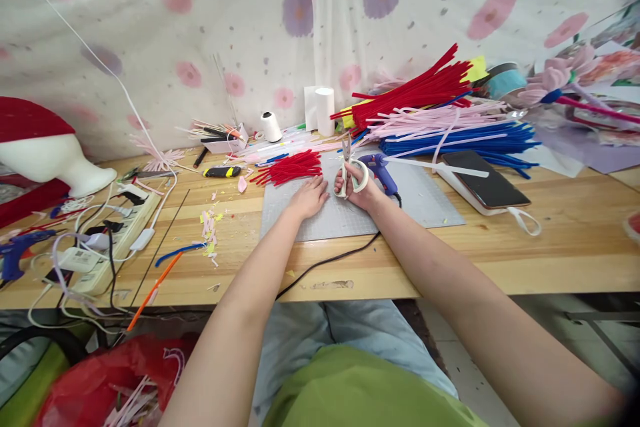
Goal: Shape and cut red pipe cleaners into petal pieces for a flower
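My left hand (307,198) lies flat on the grey cutting mat (320,232), fingers stretched out and holding nothing. Just beyond its fingertips is a pile of short red pipe cleaners (293,168), partly off the mat's left edge. Scissors with pale handles (347,150) are gripped in my right hand (365,195), with the blades pointing up and away from me. A blue glue gun (381,173) rests on the mat right behind my right hand, its black cord running under that forearm.
Long red (415,97), pink (430,121) and blue pipe cleaners (465,140) are heaped at the back right, with a phone (487,178) before them. A utility knife (222,172) and scraps lie left of the mat. Farther left stand a cabled power strip (123,240) and a foam head (55,159).
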The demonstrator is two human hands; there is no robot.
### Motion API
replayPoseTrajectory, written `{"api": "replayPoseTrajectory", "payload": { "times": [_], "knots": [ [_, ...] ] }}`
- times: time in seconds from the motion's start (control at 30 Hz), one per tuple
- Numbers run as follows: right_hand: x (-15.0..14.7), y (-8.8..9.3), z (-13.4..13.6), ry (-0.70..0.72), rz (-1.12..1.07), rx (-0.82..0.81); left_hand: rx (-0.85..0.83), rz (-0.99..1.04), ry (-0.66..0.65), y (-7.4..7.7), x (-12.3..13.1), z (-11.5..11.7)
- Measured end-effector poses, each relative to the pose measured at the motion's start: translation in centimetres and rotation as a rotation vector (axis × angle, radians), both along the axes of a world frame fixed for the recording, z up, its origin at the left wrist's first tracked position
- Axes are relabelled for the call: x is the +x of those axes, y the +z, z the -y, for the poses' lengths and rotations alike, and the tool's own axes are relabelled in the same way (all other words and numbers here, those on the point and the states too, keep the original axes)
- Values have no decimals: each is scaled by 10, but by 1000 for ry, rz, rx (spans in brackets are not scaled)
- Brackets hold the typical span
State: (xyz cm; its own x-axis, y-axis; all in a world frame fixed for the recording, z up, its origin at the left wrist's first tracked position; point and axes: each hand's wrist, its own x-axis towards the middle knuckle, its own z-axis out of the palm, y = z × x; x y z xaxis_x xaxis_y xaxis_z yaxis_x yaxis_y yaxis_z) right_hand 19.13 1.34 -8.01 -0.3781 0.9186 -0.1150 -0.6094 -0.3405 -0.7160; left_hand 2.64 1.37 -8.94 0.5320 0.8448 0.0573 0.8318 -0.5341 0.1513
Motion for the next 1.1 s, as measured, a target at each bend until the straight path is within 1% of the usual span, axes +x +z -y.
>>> {"api": "replayPoseTrajectory", "payload": {
  "times": [0.07, 0.13, 0.27, 0.4, 0.47, 0.5, 0.57, 0.63, 0.7, 0.8, 0.83, 0.87, 0.93, 1.03, 1.1],
  "knots": [
    [1, 0, 0, 8, -1, 2, -45, -34, 45, 0, -1, 4],
    [1, 0, 0, 17, -8, 6, -68, -54, 98, 2, -9, 8],
    [0, -1, 0, 13, 1, 20, -56, -76, 149, 3, -44, 20],
    [-4, -5, 0, -18, 102, 125, -33, -42, 215, 0, -77, 34],
    [-7, -6, 2, -79, 234, 186, 16, 20, 295, -1, -86, 40],
    [-9, -6, 3, -111, 324, 214, 53, 72, 366, 0, -90, 42],
    [-14, -2, 5, -143, 533, 259, 164, 228, 550, 1, -98, 45],
    [-22, 5, 7, -91, 766, 302, 314, 432, 707, 3, -110, 45],
    [-33, 12, 9, -13, 1054, 409, 441, 632, 757, 2, -127, 43],
    [-55, 20, 14, 40, 1556, 669, 479, 905, 860, -3, -154, 39],
    [-64, 21, 15, 44, 1680, 737, 481, 978, 904, -4, -161, 38],
    [-72, 22, 17, 48, 1757, 800, 488, 1032, 944, -6, -167, 37],
    [-89, 22, 21, 52, 1791, 898, 524, 1080, 1016, -7, -175, 37],
    [-110, 22, 26, 52, 1757, 999, 597, 1022, 1093, -3, -175, 39],
    [-123, 22, 28, 62, 1768, 1034, 618, 978, 1103, -1, -172, 41]
  ]
}}
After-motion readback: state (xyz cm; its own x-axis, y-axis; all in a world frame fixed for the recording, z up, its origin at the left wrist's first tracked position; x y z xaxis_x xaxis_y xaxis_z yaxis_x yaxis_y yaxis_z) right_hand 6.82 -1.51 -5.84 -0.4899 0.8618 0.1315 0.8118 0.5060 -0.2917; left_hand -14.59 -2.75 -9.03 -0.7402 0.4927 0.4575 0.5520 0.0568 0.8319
